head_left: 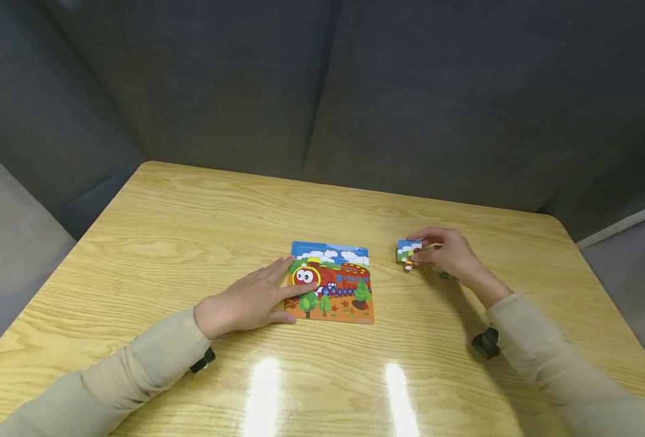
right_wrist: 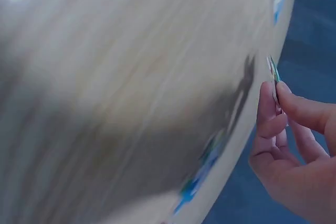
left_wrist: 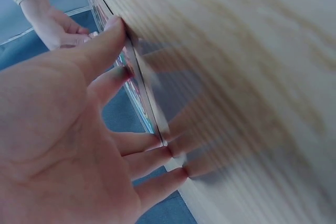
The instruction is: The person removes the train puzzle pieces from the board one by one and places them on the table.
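Observation:
A flat jigsaw puzzle point(head_left: 350, 303) with a red cartoon train lies on the table. My left hand point(head_left: 248, 300) rests at its left side, fingers spread and fairly straight. In the left wrist view, the thumb and fingertips point(left_wrist: 113, 27) touch along the puzzle's edge. To the right of the puzzle, my right hand point(head_left: 448, 255) pinches a puzzle piece point(head_left: 406, 247) with blue sky and green on it. The right wrist view shows this piece point(right_wrist: 273, 71) edge-on, held between thumb and fingers above the table. Part of it is covered by the fingers.
More colourful pieces point(right_wrist: 202, 169) lie on the wooden table point(head_left: 202, 212) below my right hand, mostly hidden in the head view. Dark cloth point(head_left: 218, 91) hangs behind the table's far edge. Black wrist devices point(head_left: 486, 343) sit under both forearms.

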`<state>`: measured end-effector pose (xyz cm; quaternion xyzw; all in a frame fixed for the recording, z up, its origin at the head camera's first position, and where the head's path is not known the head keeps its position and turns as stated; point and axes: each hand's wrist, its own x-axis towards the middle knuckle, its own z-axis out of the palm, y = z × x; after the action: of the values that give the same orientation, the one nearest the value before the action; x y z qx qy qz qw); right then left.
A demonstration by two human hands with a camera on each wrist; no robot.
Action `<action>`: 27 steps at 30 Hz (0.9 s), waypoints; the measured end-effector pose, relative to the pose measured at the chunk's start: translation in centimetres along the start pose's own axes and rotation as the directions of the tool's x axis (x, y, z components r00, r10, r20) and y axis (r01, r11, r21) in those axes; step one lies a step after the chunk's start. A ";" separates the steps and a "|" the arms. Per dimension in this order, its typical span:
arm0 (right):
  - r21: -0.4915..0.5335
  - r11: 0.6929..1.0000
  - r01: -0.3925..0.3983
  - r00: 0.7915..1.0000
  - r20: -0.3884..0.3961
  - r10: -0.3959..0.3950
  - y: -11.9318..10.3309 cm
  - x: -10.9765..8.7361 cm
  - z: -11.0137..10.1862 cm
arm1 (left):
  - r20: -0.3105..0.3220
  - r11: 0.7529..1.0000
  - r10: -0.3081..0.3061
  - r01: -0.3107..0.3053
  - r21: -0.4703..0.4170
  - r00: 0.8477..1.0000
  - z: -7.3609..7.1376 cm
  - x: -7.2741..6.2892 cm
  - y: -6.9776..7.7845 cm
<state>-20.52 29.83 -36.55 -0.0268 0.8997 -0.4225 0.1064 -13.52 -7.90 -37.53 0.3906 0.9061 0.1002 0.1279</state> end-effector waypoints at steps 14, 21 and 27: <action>-0.185 0.981 0.056 0.997 -0.040 -0.064 2.1 -0.7 -0.2 | -0.004 1.000 0.008 -0.008 0.005 1.000 -0.1 -0.1 0.1; -0.262 0.962 0.072 0.996 -0.035 -0.084 2.2 -0.7 -0.1 | -0.005 1.000 0.013 -0.013 0.011 1.000 0.0 0.0 0.0; -0.303 0.950 0.069 0.997 -0.020 -0.079 2.5 -0.6 -0.1 | -0.004 1.000 0.011 -0.011 0.007 1.000 0.0 0.1 0.0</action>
<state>-19.88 31.57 -38.27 -0.0696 0.9537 -0.2841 0.0707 -13.58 -7.87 -37.54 0.3956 0.9046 0.0983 0.1242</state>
